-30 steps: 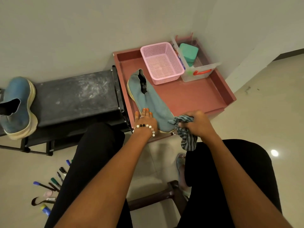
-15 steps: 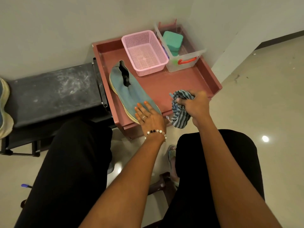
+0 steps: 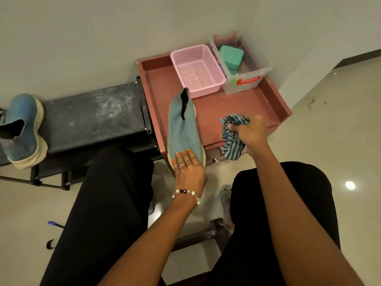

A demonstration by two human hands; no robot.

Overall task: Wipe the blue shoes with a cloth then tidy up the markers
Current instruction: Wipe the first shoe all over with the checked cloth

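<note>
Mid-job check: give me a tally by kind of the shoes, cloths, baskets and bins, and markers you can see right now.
Blue shoes: 2, one on the red table, one on the black bench
Striped cloth: 1
Pink basket: 1
Clear bin: 1
Markers: 1 in view, on the floor
Total: 6

Pink mesh basket stood beside clear bin holding teal box, on red tray table, black bench alongside.

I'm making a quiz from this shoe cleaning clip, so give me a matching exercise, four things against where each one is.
Things:
1. striped cloth
2. blue shoe under the left hand
3. other blue shoe
4. green box

Places:
A. in the clear bin
B. on the black bench
C. in the right hand
D. on the red tray

Pairs: 1-C, 2-D, 3-B, 4-A
</note>
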